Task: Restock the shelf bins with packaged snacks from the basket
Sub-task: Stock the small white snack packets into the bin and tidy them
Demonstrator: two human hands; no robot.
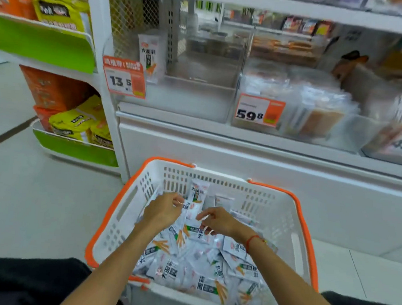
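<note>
The white metal shelf unit (242,153) stands beyond both hands; on it, up and to the left of the left hand, sits the clear rectangular plastic bin (194,97) with the orange-bordered price tag reading 13.5 (124,79); this bin holds a single upright white packet (149,53) against its left wall and is otherwise nearly bare; the neighbouring clear bin marked 59.8 (293,106), up and to the right of the right hand, is well filled.

The white slotted plastic basket with orange rim (110,215) surrounds both hands; the pile of small white snack packets with green-and-orange print (210,277) lies beneath and behind the hands, toward the wearer.

The left hand (162,211) has its fingers curled, apparently pinching the edge of a packet at the pile's far side; the contact is blurred. The right hand (219,221), wearing a red cord bracelet (252,240) at the wrist, has fingers loosely curled just above the pile; whether it holds a packet cannot be determined.

Likely faults: a light fingertip pinch on slick film may let packets slip during the lift to the bin; a bunched handful may shed packets onto the floor; packets dropped loosely could fall flat rather than match the upright one.
</note>
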